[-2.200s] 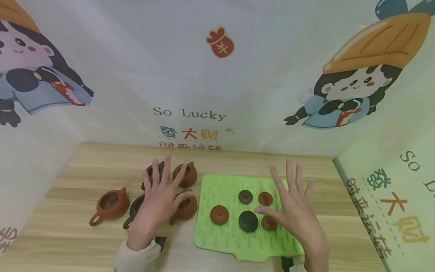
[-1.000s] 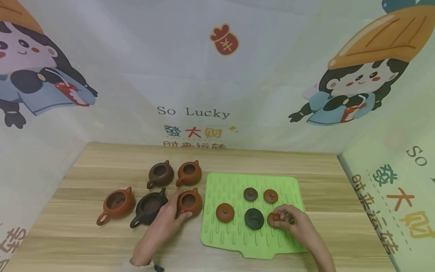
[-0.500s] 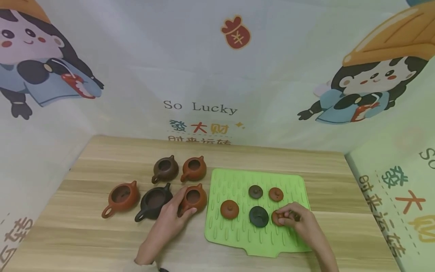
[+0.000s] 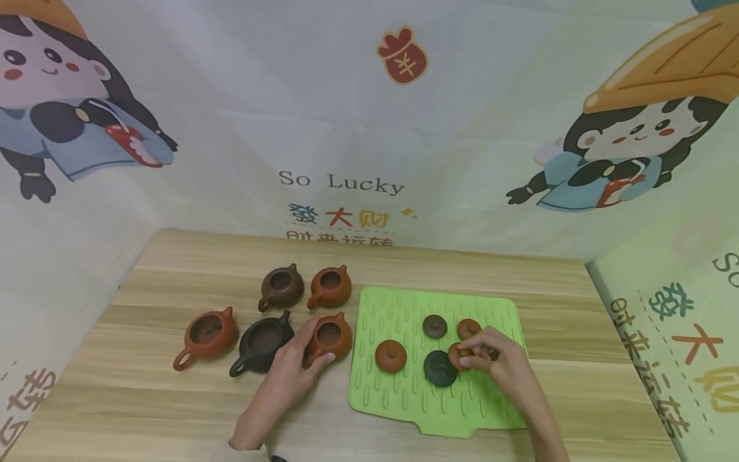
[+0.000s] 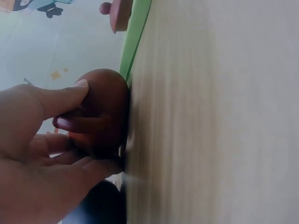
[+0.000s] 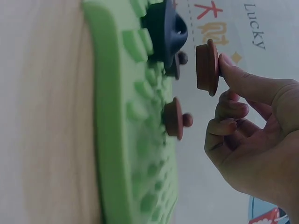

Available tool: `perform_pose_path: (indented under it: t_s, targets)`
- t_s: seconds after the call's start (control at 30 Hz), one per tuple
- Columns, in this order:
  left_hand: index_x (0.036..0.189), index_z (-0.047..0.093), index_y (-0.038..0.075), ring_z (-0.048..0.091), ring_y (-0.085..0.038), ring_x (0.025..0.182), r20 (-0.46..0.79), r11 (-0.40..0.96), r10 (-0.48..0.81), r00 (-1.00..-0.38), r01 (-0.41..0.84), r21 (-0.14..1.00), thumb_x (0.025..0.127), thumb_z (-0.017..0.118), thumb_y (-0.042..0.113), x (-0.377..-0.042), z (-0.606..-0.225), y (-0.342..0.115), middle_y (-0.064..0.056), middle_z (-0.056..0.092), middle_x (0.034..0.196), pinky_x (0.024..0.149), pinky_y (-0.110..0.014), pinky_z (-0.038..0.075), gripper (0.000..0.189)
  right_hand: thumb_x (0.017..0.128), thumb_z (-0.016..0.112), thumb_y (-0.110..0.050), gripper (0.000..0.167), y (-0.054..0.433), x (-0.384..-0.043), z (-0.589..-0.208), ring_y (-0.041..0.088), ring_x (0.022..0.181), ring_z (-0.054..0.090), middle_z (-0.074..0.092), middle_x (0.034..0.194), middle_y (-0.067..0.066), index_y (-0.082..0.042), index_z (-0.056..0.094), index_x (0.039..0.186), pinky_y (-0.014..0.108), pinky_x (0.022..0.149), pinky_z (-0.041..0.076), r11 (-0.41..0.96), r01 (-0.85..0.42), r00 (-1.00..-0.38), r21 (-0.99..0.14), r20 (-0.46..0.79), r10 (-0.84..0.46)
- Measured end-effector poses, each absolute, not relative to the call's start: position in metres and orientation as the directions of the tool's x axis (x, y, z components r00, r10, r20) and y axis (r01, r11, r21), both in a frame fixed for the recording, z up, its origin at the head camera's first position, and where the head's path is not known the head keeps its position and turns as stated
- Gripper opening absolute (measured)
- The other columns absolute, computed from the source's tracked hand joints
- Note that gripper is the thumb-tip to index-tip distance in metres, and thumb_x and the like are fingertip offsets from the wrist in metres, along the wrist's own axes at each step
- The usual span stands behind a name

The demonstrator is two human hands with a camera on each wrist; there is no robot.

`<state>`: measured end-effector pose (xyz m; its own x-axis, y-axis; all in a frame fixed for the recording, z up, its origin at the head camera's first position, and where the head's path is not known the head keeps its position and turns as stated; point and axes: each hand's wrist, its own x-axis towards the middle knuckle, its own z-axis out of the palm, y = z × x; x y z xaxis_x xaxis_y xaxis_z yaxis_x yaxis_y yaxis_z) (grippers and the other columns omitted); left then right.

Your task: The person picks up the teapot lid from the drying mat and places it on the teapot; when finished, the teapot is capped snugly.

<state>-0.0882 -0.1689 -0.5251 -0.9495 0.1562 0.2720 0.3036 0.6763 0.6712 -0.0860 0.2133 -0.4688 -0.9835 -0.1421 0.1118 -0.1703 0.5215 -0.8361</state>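
Note:
My left hand grips a small reddish-brown teapot that has no lid on; in the left wrist view, thumb and fingers lie on both sides of its body, around the handle. Between thumb and fingers, my right hand pinches a reddish-brown teapot lid by its knob. The right wrist view shows this lid raised above the green mat. Near it on the mat are a black lid and another reddish lid, partly behind my fingers.
Further lids, a dark brown one and a reddish one, lie on the green mat. Left of it stand other lidless teapots: black, dark brown, and two reddish ones. A printed cloth hangs behind the wooden table.
Both hands came down from a spread pose. The left took hold of the near reddish teapot; the right pinched a lid, lifted it off the mat and moved it slightly leftward and away.

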Motion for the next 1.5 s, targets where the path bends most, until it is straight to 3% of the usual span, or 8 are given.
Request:
perform_pose_path:
  t_s: [0.3,0.7,0.93,1.03,1.2,1.5]
  targets:
    - [0.158,0.051,-0.005,0.061,-0.052,0.139,0.26,0.671,0.148,-0.954,0.29,0.683,0.097,0.086,0.022,-0.088,-0.526,-0.169,-0.031,0.061,0.154,0.106,-0.067,0.055,0.076,0.083,0.09,-0.003,0.019,0.193,-0.1,-0.463,0.006,0.08,0.05,0.069,0.089,0.001,-0.009,0.085,0.1,0.021,0.071,0.047,0.461,-0.246,-0.966,-0.853,0.174,-0.194]
    - [0.158,0.05,-0.008,0.057,-0.051,0.144,0.16,0.66,0.14,-0.977,0.213,0.72,0.097,0.085,0.016,-0.083,-0.508,-0.167,-0.031,0.057,0.157,0.115,-0.065,0.05,0.074,0.085,0.089,-0.001,0.017,0.177,-0.106,-0.455,0.007,0.083,0.053,0.064,0.087,0.0,-0.005,0.085,0.101,0.021,0.072,0.048,0.438,-0.182,-0.975,-0.881,0.105,-0.195]
    - [0.157,0.052,-0.008,0.059,-0.052,0.141,0.224,0.661,0.145,-0.964,0.263,0.703,0.098,0.085,0.018,-0.083,-0.512,-0.167,-0.032,0.059,0.154,0.111,-0.065,0.052,0.072,0.085,0.09,-0.001,0.016,0.169,-0.109,-0.454,0.006,0.083,0.055,0.066,0.087,0.001,-0.005,0.085,0.099,0.02,0.076,0.05,0.42,-0.164,-0.979,-0.892,0.094,-0.181]
    - [0.156,0.053,-0.007,0.061,-0.052,0.138,0.286,0.672,0.15,-0.946,0.31,0.673,0.097,0.085,0.02,-0.086,-0.522,-0.168,-0.031,0.061,0.152,0.107,-0.066,0.054,0.073,0.085,0.091,-0.003,0.015,0.164,-0.111,-0.453,0.007,0.084,0.055,0.065,0.087,0.0,-0.006,0.085,0.099,0.02,0.08,0.051,0.418,-0.141,-0.982,-0.897,0.072,-0.177]
    - [0.157,0.052,-0.007,0.059,-0.051,0.141,0.274,0.651,0.145,-0.951,0.3,0.697,0.095,0.088,0.017,-0.088,-0.53,-0.17,-0.03,0.059,0.155,0.109,-0.066,0.053,0.076,0.087,0.091,-0.003,0.015,0.156,-0.113,-0.454,0.01,0.088,0.058,0.069,0.091,0.002,-0.007,0.085,0.099,0.019,0.095,0.056,0.401,-0.102,-0.984,-0.91,0.032,-0.177]
    - [0.157,0.052,-0.008,0.058,-0.052,0.142,0.248,0.644,0.14,-0.959,0.279,0.712,0.095,0.087,0.016,-0.089,-0.53,-0.17,-0.032,0.058,0.157,0.111,-0.067,0.052,0.074,0.086,0.092,-0.005,0.014,0.145,-0.12,-0.452,0.012,0.084,0.056,0.063,0.086,0.0,-0.008,0.085,0.098,0.022,0.079,0.05,0.422,-0.134,-0.979,-0.897,0.054,-0.195]
